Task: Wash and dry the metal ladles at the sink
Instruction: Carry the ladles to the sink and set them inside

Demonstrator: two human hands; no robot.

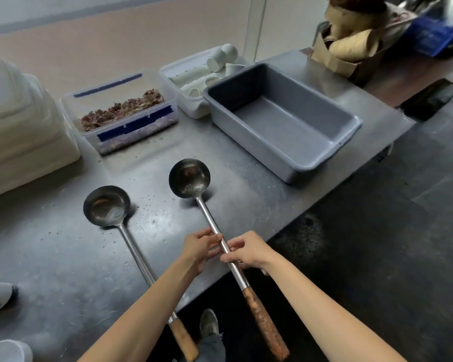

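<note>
Two long metal ladles with wooden handles lie on a wet steel counter [63, 257]. The left ladle [106, 205] rests alone, bowl up, its handle running toward me under my left forearm. The right ladle [189, 178] has its bowl on the counter and its wooden grip sticking out past the counter's edge. My left hand [199, 248] and my right hand [247, 250] both grip the metal shaft of the right ladle, side by side, near the counter's front edge.
A grey plastic tub [348, 126] stands at the right. Behind are a clear box of dried reddish bits [123, 111], a white bin of cups [202, 74] and stacked white containers [16, 126] at left. Dark floor lies beyond the counter's edge; my shoe [209, 322] shows below.
</note>
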